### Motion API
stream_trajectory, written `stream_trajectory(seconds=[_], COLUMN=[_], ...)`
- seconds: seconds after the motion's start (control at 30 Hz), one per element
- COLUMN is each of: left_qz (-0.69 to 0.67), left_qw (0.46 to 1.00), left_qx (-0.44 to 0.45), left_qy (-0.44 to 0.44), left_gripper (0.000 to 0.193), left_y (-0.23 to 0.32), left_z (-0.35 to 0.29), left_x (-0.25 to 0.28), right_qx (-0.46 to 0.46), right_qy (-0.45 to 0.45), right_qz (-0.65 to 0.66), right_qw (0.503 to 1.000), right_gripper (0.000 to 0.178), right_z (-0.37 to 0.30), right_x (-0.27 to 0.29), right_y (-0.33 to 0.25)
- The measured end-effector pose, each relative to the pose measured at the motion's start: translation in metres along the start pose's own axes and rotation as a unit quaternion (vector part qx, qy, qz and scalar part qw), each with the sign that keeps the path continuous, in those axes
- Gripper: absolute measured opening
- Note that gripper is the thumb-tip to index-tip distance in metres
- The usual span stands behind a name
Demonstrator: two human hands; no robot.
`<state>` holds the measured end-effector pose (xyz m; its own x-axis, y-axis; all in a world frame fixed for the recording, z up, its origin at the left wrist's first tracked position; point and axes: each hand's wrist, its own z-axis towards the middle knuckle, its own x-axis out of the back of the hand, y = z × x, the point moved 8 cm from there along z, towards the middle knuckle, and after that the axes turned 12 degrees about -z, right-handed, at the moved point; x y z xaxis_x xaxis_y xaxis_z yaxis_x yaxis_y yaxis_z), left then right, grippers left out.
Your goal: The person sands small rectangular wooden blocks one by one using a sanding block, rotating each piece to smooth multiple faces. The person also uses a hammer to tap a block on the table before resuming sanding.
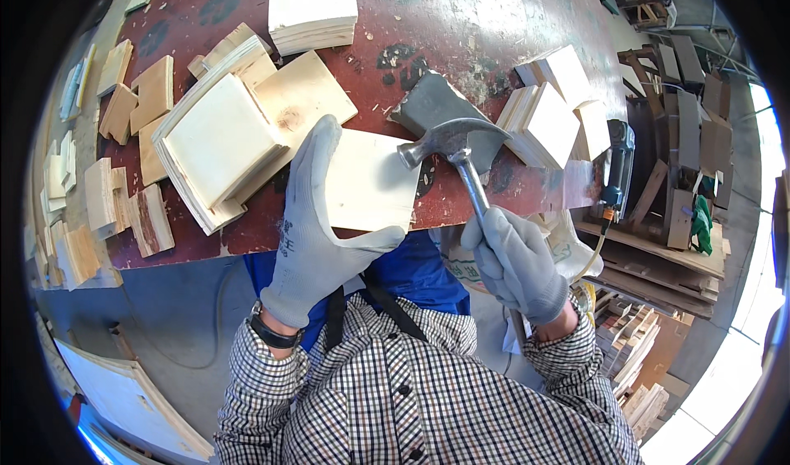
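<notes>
My left hand [317,226], in a pale grey glove, grips a square pale wooden board [369,181] by its left side and near edge, thumb spread from the fingers. In my gloved right hand [518,259] is a claw hammer [473,177], held by its metal handle. The hammer's head is over the board's right side, its striking face near the upper right of the board; I cannot tell whether they touch. Behind the hammer a dark grey block [436,103] lies on the red table [485,206]. A thick stack of boards [222,140] sits left of my left hand.
More board stacks stand at the far middle [313,8] and right [539,123]. Small wood offcuts [152,95] cover the table's left end. A power tool [617,169] with a yellowish hose hangs by the right edge. Wood piles [658,267] lie beyond it.
</notes>
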<state>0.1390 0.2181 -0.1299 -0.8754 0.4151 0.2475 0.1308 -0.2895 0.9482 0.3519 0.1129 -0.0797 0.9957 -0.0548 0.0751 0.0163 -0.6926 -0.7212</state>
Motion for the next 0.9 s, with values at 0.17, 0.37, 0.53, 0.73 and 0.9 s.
stream_trajectory(seconds=[0.17, 0.37, 0.53, 0.73, 0.9], left_qz=[0.029, 0.008, 0.028, 0.015, 0.034], left_qw=[0.999, 1.000, 0.999, 1.000, 0.999], left_qx=[-0.025, -0.001, -0.018, -0.015, -0.018], left_qy=[0.007, 0.001, 0.003, 0.007, -0.002], left_gripper=[0.125, 0.126, 0.126, 0.126, 0.125], left_y=[0.002, 0.001, 0.004, 0.000, 0.003], left_z=[-0.001, -0.003, -0.002, -0.006, -0.004], left_x=[0.001, 0.003, 0.003, 0.004, 0.004], right_qx=[0.052, -0.015, -0.032, 0.013, 0.010], right_qy=[0.019, -0.042, -0.021, -0.001, -0.027], right_qz=[0.023, -0.024, -0.020, -0.010, -0.050], right_qw=[0.998, 0.999, 0.999, 1.000, 0.998], right_gripper=[0.045, 0.046, 0.046, 0.044, 0.043], right_z=[0.006, 0.004, 0.007, 0.006, 0.000], right_x=[0.012, 0.000, 0.002, 0.007, 0.002], right_y=[-0.006, -0.005, 0.006, -0.008, -0.011])
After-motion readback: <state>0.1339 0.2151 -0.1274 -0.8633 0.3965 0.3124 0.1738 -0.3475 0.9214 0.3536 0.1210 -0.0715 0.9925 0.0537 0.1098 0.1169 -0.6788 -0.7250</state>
